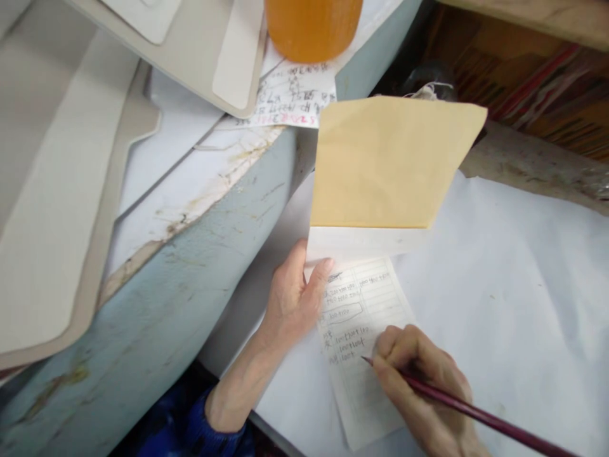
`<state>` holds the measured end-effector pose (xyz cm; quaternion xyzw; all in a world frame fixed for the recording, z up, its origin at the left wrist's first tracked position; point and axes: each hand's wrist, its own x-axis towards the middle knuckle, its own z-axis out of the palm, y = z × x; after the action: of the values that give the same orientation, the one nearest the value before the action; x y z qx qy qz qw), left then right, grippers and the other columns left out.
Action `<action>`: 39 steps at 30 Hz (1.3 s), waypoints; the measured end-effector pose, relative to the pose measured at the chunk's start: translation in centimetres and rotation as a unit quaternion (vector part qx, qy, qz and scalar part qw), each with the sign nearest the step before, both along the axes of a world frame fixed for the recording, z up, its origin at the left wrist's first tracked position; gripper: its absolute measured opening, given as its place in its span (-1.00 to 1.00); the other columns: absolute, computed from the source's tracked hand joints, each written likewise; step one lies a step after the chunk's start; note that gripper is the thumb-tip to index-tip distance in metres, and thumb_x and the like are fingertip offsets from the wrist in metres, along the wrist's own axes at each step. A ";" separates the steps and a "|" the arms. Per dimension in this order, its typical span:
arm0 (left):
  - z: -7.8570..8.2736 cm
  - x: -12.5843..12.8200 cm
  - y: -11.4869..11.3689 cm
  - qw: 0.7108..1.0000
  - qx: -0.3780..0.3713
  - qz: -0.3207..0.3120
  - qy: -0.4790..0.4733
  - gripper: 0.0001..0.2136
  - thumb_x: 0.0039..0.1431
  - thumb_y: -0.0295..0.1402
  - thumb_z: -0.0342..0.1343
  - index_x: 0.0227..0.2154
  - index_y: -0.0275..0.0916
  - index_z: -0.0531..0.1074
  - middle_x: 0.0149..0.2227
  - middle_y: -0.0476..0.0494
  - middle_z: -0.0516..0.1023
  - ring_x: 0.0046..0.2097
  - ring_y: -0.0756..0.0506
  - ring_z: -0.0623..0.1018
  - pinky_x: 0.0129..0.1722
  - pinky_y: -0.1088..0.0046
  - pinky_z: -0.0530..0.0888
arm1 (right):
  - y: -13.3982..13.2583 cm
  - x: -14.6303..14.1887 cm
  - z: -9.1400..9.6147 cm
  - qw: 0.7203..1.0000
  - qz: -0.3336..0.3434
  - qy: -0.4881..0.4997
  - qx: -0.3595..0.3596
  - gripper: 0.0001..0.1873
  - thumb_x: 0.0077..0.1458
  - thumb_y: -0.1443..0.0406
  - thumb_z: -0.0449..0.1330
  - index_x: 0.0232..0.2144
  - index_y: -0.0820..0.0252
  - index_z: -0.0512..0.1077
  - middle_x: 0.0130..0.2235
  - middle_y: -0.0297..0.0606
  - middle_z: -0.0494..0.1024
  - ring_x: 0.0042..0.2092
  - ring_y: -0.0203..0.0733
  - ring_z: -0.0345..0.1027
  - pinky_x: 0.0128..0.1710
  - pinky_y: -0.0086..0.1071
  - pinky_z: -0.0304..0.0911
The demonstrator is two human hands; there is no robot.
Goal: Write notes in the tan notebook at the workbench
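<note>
My left hand (299,298) grips a notepad by its left edge, thumb on top and fingers partly hidden underneath. The notepad's tan cover (385,165) is folded up away from me, with a white strip along its lower edge. Below it lies a ruled page (375,400) with handwritten lines of numbers and plus signs. A dark red pencil (480,414) is pinched in my right hand (423,381), which rests on the page's right side. The pencil's tip is just to the right of the lowest written line.
White sheeting (514,304) covers the surface under the page. To the left is a pale blue, stained edge (204,273), with beige plastic panels (47,190) above it. A container of amber liquid (311,28) stands by a handwritten sheet (297,95). A wooden shelf (537,19) is at the upper right.
</note>
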<state>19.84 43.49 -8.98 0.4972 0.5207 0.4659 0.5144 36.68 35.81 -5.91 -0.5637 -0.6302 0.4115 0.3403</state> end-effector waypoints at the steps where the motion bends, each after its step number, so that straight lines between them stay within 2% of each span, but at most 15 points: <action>1: 0.1 0.0 0.0 1.000 0.000 0.001 -0.002 -0.75 0.29 -0.19 0.06 -0.12 -0.25 0.38 -0.22 -0.09 0.57 -0.18 -0.05 0.54 -0.16 0.41 0.46 | 0.1 0.0 0.1 0.999 -0.023 0.039 -0.010 -0.74 0.12 0.44 0.09 -0.52 0.13 0.10 -0.56 -0.50 0.23 -0.56 -0.43 0.07 -0.61 -0.56 0.02; 4: 0.2 0.1 -0.1 1.000 0.000 0.004 -0.003 -0.72 0.28 -0.19 0.07 -0.09 -0.28 0.38 -0.20 -0.12 0.56 -0.17 -0.07 0.53 -0.13 0.37 0.46 | -0.1 0.2 0.3 0.986 -0.078 0.143 -0.025 -0.71 0.14 0.32 0.18 -0.55 0.15 0.16 -0.58 -0.47 0.25 -0.54 -0.41 0.08 -0.58 -0.55 0.08; 7: 0.5 0.1 -0.2 1.000 0.006 0.005 0.007 -0.68 0.26 -0.18 0.08 -0.06 -0.31 0.39 -0.19 -0.16 0.56 -0.09 -0.11 0.53 -0.09 0.35 0.44 | -0.4 0.7 0.3 0.976 -0.135 0.171 0.004 -0.78 0.17 0.24 0.20 -0.47 0.13 0.26 -0.52 -0.45 0.32 -0.49 -0.40 0.16 -0.52 -0.54 0.16; 9: 0.7 0.1 -0.4 1.000 0.015 0.004 0.006 -0.66 0.25 -0.18 0.09 -0.05 -0.34 0.39 -0.12 -0.21 0.55 -0.04 -0.14 0.52 -0.06 0.34 0.43 | -0.5 1.2 0.5 0.975 -0.162 0.145 0.049 -0.91 0.18 0.24 0.22 -0.31 0.08 0.37 -0.40 -0.40 0.44 -0.40 -0.38 0.29 -0.45 -0.52 0.23; 11: 1.1 0.2 -0.5 1.000 0.022 0.005 0.000 -0.67 0.25 -0.19 0.09 -0.06 -0.34 0.39 -0.07 -0.22 0.54 -0.04 -0.12 0.52 -0.07 0.37 0.42 | -0.5 1.8 0.8 0.973 -0.178 0.099 0.107 -0.86 0.14 0.28 0.26 -0.20 0.05 0.45 -0.28 -0.33 0.48 -0.26 -0.33 0.35 -0.32 -0.46 0.27; 13: 1.5 0.2 -0.7 1.000 0.022 0.008 0.000 -0.71 0.25 -0.23 0.09 -0.08 -0.34 0.39 -0.09 -0.19 0.55 -0.08 -0.08 0.52 -0.10 0.41 0.42 | -0.2 2.5 1.2 0.965 -0.189 0.055 0.176 -0.89 0.14 0.29 0.26 -0.23 0.06 0.49 -0.18 -0.29 0.45 -0.12 -0.26 0.35 -0.15 -0.37 0.28; 15: 1.8 0.3 -0.9 1.000 0.029 0.005 -0.009 -0.74 0.25 -0.26 0.08 -0.10 -0.33 0.41 -0.11 -0.16 0.56 -0.10 -0.05 0.53 -0.10 0.43 0.42 | 0.0 3.0 1.5 0.957 -0.190 0.031 0.216 -0.91 0.21 0.26 0.17 -0.24 0.09 0.46 -0.10 -0.25 0.44 -0.01 -0.19 0.34 -0.01 -0.24 0.26; 17: 2.0 0.4 -1.0 0.999 0.035 -0.003 -0.023 -0.75 0.25 -0.26 0.08 -0.11 -0.33 0.43 -0.10 -0.16 0.57 -0.08 -0.07 0.53 -0.08 0.41 0.42 | 0.1 3.4 1.6 0.958 -0.191 0.025 0.213 -0.85 0.31 0.22 0.03 -0.19 0.11 0.38 -0.06 -0.22 0.47 0.03 -0.16 0.37 0.05 -0.15 0.25; 19: 2.1 0.4 -1.2 0.999 0.035 -0.006 -0.028 -0.73 0.24 -0.23 0.09 -0.14 -0.34 0.45 -0.10 -0.18 0.57 -0.08 -0.11 0.53 -0.07 0.38 0.42 | 0.1 3.7 1.5 0.961 -0.199 0.008 0.191 -0.80 0.36 0.21 -0.05 -0.15 0.12 0.33 -0.18 -0.24 0.52 -0.08 -0.19 0.42 -0.03 -0.19 0.29; 22: 2.0 0.5 -1.5 0.999 0.036 -0.006 -0.025 -0.70 0.22 -0.20 0.11 -0.15 -0.35 0.47 -0.12 -0.22 0.58 -0.09 -0.14 0.53 -0.09 0.35 0.42 | 0.0 4.1 1.5 0.961 -0.191 -0.057 0.190 -0.78 0.33 0.21 -0.02 -0.12 0.14 0.36 -0.37 -0.32 0.45 -0.29 -0.23 0.36 -0.23 -0.28 0.26; 27: 1.9 0.6 -1.9 0.998 0.042 -0.012 -0.043 -0.69 0.21 -0.18 0.11 -0.15 -0.34 0.47 -0.11 -0.25 0.58 -0.07 -0.16 0.52 -0.06 0.33 0.42 | -0.6 4.7 1.6 0.958 -0.124 -0.152 0.210 -0.69 0.30 0.22 -0.03 -0.08 0.16 0.46 -0.33 -0.23 0.39 -0.26 -0.19 0.26 -0.22 -0.26 0.22; 32: 2.0 0.4 -2.6 0.998 0.042 -0.016 -0.050 -0.63 0.22 -0.08 0.10 -0.18 -0.35 0.47 -0.17 -0.23 0.58 -0.15 -0.14 0.52 -0.15 0.36 0.42 | -1.1 5.1 1.1 0.955 -0.087 -0.208 0.191 -0.67 0.25 0.16 0.08 -0.07 0.21 0.49 -0.34 -0.23 0.39 -0.26 -0.17 0.25 -0.20 -0.21 0.23; 35: 2.3 0.4 -3.0 0.998 0.051 -0.017 -0.038 -0.63 0.20 -0.08 0.13 -0.25 -0.38 0.50 -0.25 -0.20 0.57 -0.16 -0.14 0.50 -0.15 0.36 0.40 | -0.9 5.2 0.9 0.961 -0.067 -0.205 0.175 -0.75 0.27 0.23 0.07 -0.14 0.21 0.49 -0.31 -0.25 0.45 -0.22 -0.17 0.30 -0.10 -0.13 0.26; 39: 3.2 0.8 -3.8 0.997 0.048 -0.028 -0.059 -0.61 0.20 -0.07 0.13 -0.29 -0.39 0.52 -0.26 -0.22 0.58 -0.17 -0.16 0.51 -0.14 0.35 0.39 | -0.5 5.2 0.8 0.978 -0.086 -0.124 0.143 -0.79 0.21 0.35 0.14 -0.10 0.28 0.39 -0.17 -0.23 0.52 -0.19 -0.23 0.42 -0.08 -0.18 0.37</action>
<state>20.59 39.69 -5.82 0.5073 0.4522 0.5040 0.5331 41.91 35.26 -5.13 -0.6077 -0.6689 0.2131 0.3712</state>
